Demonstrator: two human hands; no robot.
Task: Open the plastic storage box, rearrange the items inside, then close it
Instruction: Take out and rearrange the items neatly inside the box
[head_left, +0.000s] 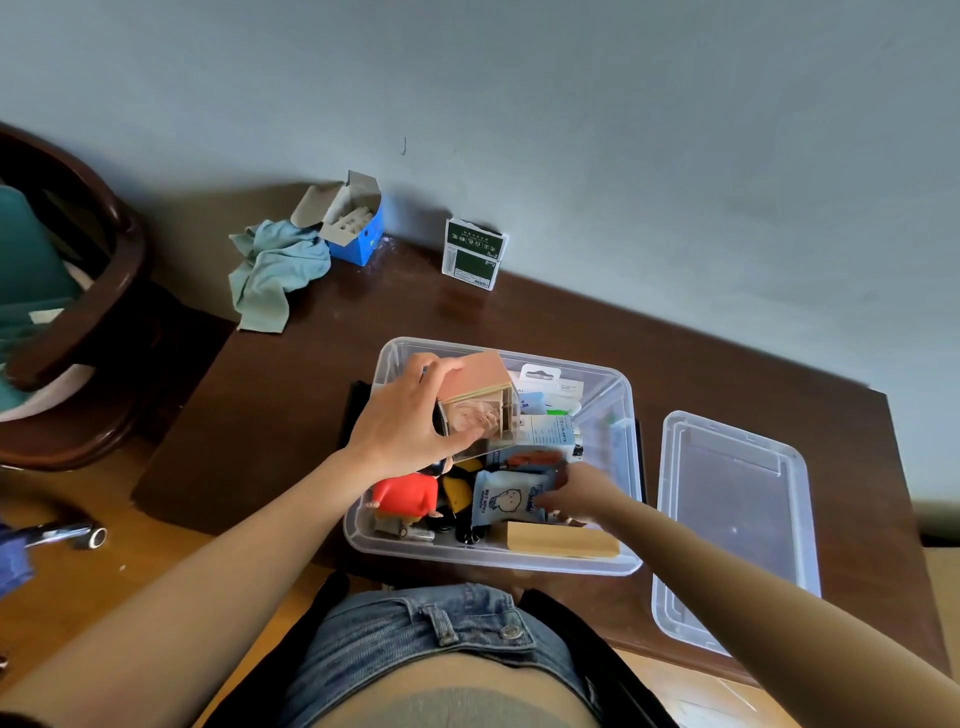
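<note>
One clear plastic storage box (613, 415), lid (737, 519) off beside, crammed full

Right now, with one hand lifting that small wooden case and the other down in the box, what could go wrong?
1. The left hand grips the small wooden case above the storage box; a slip might drop it onto the red figure below.
2. The right hand looks motion-blurred at the wet wipes packet; it could knock neighbouring items askew.
3. The lid lies near the table's front edge and an elbow might nudge it off.
</note>
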